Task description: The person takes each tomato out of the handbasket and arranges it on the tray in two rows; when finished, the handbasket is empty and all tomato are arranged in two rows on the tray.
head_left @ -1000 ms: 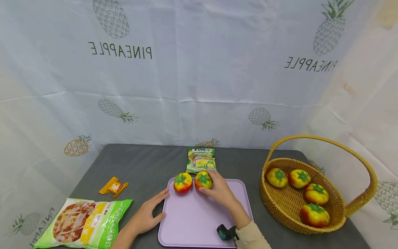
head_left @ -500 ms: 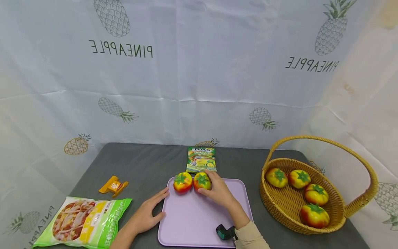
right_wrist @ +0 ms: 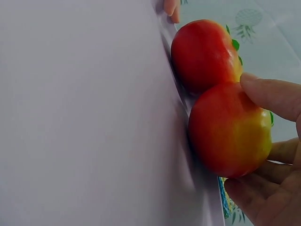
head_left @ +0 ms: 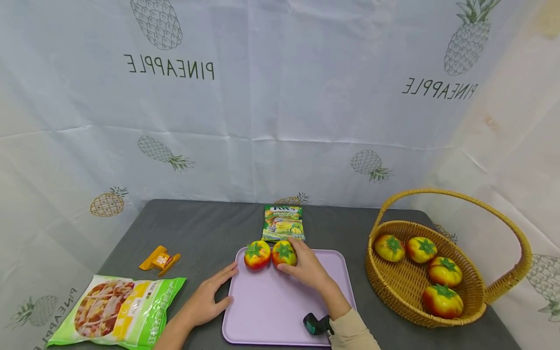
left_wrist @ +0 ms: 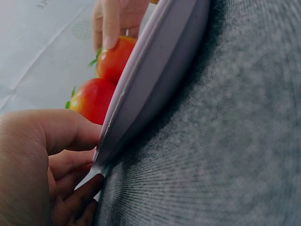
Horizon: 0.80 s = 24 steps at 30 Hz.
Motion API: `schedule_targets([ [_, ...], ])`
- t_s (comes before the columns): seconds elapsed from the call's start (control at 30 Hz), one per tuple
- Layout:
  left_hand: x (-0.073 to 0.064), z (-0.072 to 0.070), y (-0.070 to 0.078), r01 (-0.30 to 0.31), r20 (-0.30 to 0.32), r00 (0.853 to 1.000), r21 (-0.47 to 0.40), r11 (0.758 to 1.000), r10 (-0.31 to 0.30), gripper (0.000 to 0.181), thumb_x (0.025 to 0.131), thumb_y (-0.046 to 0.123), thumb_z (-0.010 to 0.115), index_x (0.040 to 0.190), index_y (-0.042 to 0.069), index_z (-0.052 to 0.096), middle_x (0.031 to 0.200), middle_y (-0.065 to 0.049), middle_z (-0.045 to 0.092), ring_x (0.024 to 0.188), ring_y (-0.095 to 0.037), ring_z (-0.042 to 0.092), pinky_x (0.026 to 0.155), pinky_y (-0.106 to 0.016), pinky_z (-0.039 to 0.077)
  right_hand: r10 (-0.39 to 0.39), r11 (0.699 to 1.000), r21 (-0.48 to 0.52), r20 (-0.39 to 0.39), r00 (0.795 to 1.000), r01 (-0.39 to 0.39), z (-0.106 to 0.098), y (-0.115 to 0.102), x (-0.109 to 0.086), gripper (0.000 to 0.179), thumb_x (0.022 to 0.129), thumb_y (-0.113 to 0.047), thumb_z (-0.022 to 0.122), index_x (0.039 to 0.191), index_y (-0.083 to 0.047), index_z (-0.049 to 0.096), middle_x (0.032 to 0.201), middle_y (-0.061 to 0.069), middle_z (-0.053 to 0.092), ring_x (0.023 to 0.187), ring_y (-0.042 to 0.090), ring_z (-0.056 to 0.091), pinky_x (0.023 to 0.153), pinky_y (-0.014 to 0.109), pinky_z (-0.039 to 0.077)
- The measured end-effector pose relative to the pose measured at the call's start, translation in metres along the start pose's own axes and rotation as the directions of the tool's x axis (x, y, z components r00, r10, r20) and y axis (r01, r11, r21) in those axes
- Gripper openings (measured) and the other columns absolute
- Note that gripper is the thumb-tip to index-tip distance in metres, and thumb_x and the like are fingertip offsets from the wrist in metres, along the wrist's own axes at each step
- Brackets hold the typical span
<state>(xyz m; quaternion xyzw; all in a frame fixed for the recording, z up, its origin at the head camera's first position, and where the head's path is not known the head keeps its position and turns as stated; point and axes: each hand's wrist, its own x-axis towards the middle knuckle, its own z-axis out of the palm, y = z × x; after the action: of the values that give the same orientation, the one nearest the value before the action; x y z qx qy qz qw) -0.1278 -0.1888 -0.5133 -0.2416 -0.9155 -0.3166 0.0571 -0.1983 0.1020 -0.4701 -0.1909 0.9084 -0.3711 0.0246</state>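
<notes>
Two red-and-yellow toy tomatoes with green leaf tops sit side by side at the far left of the lilac tray (head_left: 271, 311). My right hand (head_left: 309, 267) holds the right tomato (head_left: 283, 253), thumb on one side and fingers on the other. In the right wrist view that tomato (right_wrist: 230, 129) touches, or nearly touches, the left tomato (right_wrist: 204, 56). My left hand (head_left: 205, 304) rests against the tray's left edge, fingers extended and thumb apart. In the left wrist view, its thumb and fingers touch the tray rim (left_wrist: 155, 70); part of the hand lies in shadow.
A wicker basket (head_left: 395, 299) with a tall handle and several tomatoes stands on the right. Behind the tray lies a green candy bag (head_left: 283, 223). An orange wrapped snack (head_left: 160, 261) and a large green-and-white food bag (head_left: 115, 311) lie left on the grey table (head_left: 197, 233).
The right tomato has slid slightly left toward the other one, with my right hand on it. My left hand has stayed at the tray edge.
</notes>
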Motion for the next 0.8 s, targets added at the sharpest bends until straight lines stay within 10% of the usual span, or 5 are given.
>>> schedule_targets([
  [0.8,0.0,0.002,-0.002,0.002,-0.011,1.0,-0.006,1.0,-0.002,0.06,0.079,0.014,0.066,0.137,0.013,0.052,0.148,0.001,0.043,0.131,-0.022,0.047,0.102,-0.045,0.043,0.022,0.999,-0.023,-0.187,0.982,-0.026,-0.057,0.008,-0.033,0.079,0.081,-0.031,0.074,0.146,-0.007,0.036,0.146,0.016,0.042,0.131,0.036,0.043,0.103,0.057,0.038],
])
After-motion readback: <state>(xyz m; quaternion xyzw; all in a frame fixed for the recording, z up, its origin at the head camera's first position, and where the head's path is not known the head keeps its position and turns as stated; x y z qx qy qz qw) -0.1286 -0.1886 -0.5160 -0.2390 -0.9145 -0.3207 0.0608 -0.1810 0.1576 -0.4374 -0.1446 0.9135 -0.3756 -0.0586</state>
